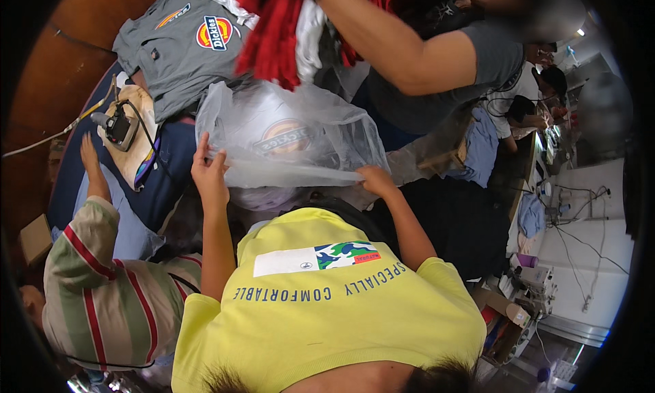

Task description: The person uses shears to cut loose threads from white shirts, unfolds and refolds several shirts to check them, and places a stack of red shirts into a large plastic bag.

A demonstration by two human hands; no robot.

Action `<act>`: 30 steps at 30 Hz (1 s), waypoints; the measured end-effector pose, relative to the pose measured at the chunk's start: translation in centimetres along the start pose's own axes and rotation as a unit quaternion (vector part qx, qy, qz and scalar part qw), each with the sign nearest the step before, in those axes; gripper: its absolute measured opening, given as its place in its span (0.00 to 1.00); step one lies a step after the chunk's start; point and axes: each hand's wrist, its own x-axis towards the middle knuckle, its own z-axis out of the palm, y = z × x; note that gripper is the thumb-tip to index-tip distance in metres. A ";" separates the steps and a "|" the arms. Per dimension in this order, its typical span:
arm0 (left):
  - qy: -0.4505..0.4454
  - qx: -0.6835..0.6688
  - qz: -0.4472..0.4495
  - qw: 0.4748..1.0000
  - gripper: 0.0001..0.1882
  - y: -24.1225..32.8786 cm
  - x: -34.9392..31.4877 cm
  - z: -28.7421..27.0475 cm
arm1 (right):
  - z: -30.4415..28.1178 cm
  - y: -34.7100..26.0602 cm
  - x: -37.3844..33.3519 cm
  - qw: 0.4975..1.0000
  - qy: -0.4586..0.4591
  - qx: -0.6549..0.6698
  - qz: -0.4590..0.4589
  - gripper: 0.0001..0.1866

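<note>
A large clear plastic bag (pixel 327 123) is spread in front of me, with its near edge stretched between my hands. At its left corner my left hand (pixel 210 171) pinches the plastic, with one finger raised. My right hand (pixel 376 181) is closed on the edge at the right corner. A pale garment with a round printed emblem (pixel 283 135) shows through the film. Just above the bag's far side, a co-worker's bare arm (pixel 389 45) holds up a bundle of red and white garments (pixel 266 35), partly cut off by the picture's top.
Grey printed T-shirts (pixel 181 59) lie at the far left. Beside them an iron (pixel 119 127) with a cord rests on a pale pad over a dark blue surface. A person in a striped shirt (pixel 123 290) is close on my left. Black cloth (pixel 450 222) is heaped at right.
</note>
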 end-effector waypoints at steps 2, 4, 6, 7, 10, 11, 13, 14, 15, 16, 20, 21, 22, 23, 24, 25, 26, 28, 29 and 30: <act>0.002 -0.125 -0.057 0.990 0.34 -0.3 0.5 0.5 | 1.0 1.3 0.9 1.000 -0.011 -0.015 0.020 0.11; 0.080 -0.172 -0.106 0.976 0.30 -1.4 1.7 0.5 | 1.7 2.1 1.7 0.993 -0.015 -0.101 0.066 0.12; 0.076 -0.292 -0.108 0.947 0.14 -5.5 5.0 -2.9 | 1.4 2.1 3.0 0.984 0.027 -0.149 0.092 0.13; 0.112 -0.297 -0.093 0.944 0.06 -5.3 5.3 -3.2 | 1.3 2.4 3.1 0.979 0.068 -0.154 0.113 0.13; 0.066 -0.428 -0.163 0.887 0.05 -3.8 5.3 -5.9 | -1.0 0.7 3.3 0.967 0.165 -0.147 0.127 0.12; -0.018 -0.468 -0.135 0.873 0.08 -4.3 5.3 -8.4 | -2.5 -0.9 3.0 0.964 0.192 -0.141 0.119 0.12; 0.115 -0.403 -0.060 0.906 0.17 1.2 1.7 -4.3 | -5.0 -2.1 1.1 0.972 0.177 -0.147 0.044 0.12; 0.132 -0.376 -0.045 0.916 0.18 2.3 0.6 -4.7 | -6.1 -2.8 0.7 0.974 0.171 -0.148 -0.002 0.12; 0.128 -0.358 -0.047 0.924 0.18 2.4 -0.1 -5.3 | -6.7 -3.2 0.2 0.976 0.164 -0.139 -0.014 0.12; 0.126 -0.337 -0.048 0.932 0.19 2.4 -0.9 -5.7 | -7.2 -3.5 -0.4 0.979 0.157 -0.130 -0.026 0.13; 0.114 -0.277 -0.084 0.950 0.20 -0.2 -2.4 -6.7 | -7.4 -4.6 -2.5 0.974 0.150 -0.155 -0.065 0.14; 0.105 -0.274 -0.073 0.953 0.21 -0.9 -2.4 -6.7 | -7.0 -4.8 -2.8 0.977 0.141 -0.149 -0.060 0.14; 0.098 -0.273 -0.063 0.955 0.22 -1.6 -2.5 -6.6 | -6.6 -4.9 -3.1 0.979 0.132 -0.142 -0.056 0.14; 0.067 -0.283 -0.021 0.956 0.21 -1.9 -2.6 -6.2 | -6.4 -5.0 -3.1 0.982 0.124 -0.135 -0.049 0.14; 0.082 -0.281 -0.023 0.956 0.20 -2.1 -3.0 -6.1 | -6.1 -4.8 -3.1 0.979 0.139 -0.137 -0.056 0.14; 0.097 -0.278 -0.025 0.955 0.20 -2.1 -3.3 -6.0 | -5.5 -4.2 -2.9 0.976 0.153 -0.139 -0.063 0.15; 0.109 -0.280 -0.028 0.953 0.20 -1.8 -3.6 -5.9 | -5.0 -3.7 -2.9 0.974 0.166 -0.140 -0.070 0.15; 0.132 -0.285 -0.036 0.949 0.20 -1.2 -3.8 -5.9 | -4.3 -2.4 -2.9 0.969 0.194 -0.134 -0.069 0.15; 0.118 -0.278 -0.032 0.953 0.20 -1.2 -3.8 -6.2 | -4.3 -2.4 -2.8 0.967 0.208 -0.130 -0.071 0.15; 0.104 -0.271 -0.029 0.956 0.20 -1.4 -3.8 -6.6 | -4.3 -2.3 -2.8 0.969 0.212 -0.116 -0.056 0.16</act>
